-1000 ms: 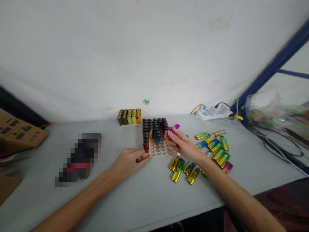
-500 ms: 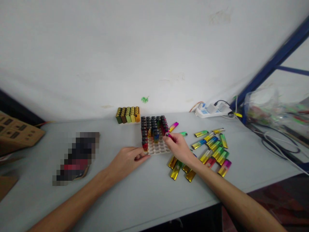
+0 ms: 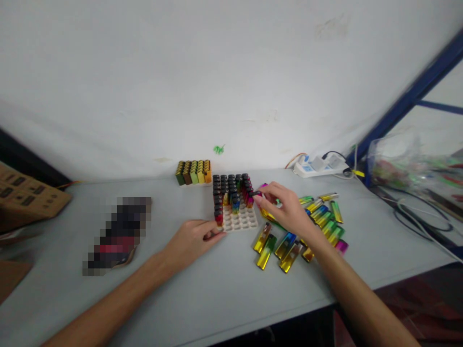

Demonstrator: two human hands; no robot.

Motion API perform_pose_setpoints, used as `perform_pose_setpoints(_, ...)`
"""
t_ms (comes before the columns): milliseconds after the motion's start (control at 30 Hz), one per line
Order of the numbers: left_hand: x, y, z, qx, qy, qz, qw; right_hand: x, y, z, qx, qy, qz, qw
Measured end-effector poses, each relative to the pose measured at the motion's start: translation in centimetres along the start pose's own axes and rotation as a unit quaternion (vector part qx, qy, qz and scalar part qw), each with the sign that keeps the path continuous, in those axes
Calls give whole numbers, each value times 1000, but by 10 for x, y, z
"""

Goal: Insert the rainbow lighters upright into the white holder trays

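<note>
A white tray (image 3: 240, 222) with rows of round holes stands on the table, with black-topped lighters (image 3: 226, 185) upright in its back rows and left column. My left hand (image 3: 193, 237) has its fingers closed at the tray's front-left corner. Just right of the tray, my right hand (image 3: 282, 207) pinches a lighter (image 3: 255, 193) whose dark end points left; the fingers cover most of it. Beside and under that hand lie several loose shiny lighters (image 3: 266, 251), gold blending into green, blue, red or pink. Some are hidden by the hand and forearm.
A block of green, brown and yellow lighters (image 3: 194, 172) stands near the wall. A pixelated dark item (image 3: 121, 236) lies at left, near a cardboard box (image 3: 29, 195). A white power strip (image 3: 318, 166) with cables sits at the back right, beside a blue metal frame (image 3: 398, 108).
My right hand has moved right, away from the tray. The pink lighter it held now stands in the right column, and another lighter is between its fingers. My left hand stays at the tray corner.
</note>
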State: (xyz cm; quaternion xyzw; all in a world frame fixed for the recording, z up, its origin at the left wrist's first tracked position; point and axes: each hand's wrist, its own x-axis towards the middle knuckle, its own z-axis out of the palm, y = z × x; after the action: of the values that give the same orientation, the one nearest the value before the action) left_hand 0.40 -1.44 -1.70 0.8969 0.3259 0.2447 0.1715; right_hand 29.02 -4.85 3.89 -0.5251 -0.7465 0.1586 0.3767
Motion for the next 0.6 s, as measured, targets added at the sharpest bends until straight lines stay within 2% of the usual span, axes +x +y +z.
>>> perform_pose_setpoints(133, 0, -3, 3, -4, 5, 8, 1000, -2, 5, 2, -39, -50, 7, 998)
perform_pose_setpoints(433, -1, -6, 5, -1, 3, 10, 1000, 1, 9, -2, -93, -118, -24, 988)
perform_pose_setpoints(500, -1, -6, 5, 0, 4, 10, 1000, 3, 7, 1, -102, -128, -7, 987)
perform_pose_setpoints(600, 0, -5, 4, -3, 3, 7, 1000, 4, 5, 8, -157, -111, 36, 981)
